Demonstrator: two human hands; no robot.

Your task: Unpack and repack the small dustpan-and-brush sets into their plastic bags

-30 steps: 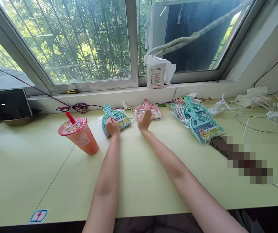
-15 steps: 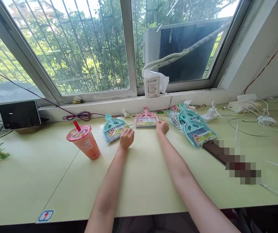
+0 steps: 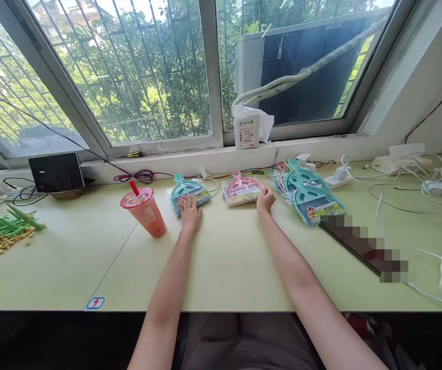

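My left hand point(image 3: 190, 213) lies with fingers spread on the front of a teal dustpan-and-brush set point(image 3: 184, 191) in clear wrap. To its right, a pink dustpan-and-brush set point(image 3: 240, 188), also wrapped, lies near the back of the table. At that set's right edge, my right hand point(image 3: 266, 199) is closed, the fingers pinching its corner. A pile of wrapped teal dustpan sets point(image 3: 309, 198) rests just right of my right hand, several of them overlapping.
A pink drink cup point(image 3: 146, 213) with a red straw stands left of my left hand. A phone point(image 3: 354, 246) lies right, by white cables and a power strip point(image 3: 337, 177). A black tablet point(image 3: 57, 173), green stalks point(image 3: 7, 226) and a tissue pack point(image 3: 246, 131) are further off.
My left hand has shifted from the teal set's right edge onto its front, the fingers opening out. My right hand stays at the pink set, whose right side appears slightly raised. The camera view has shifted.
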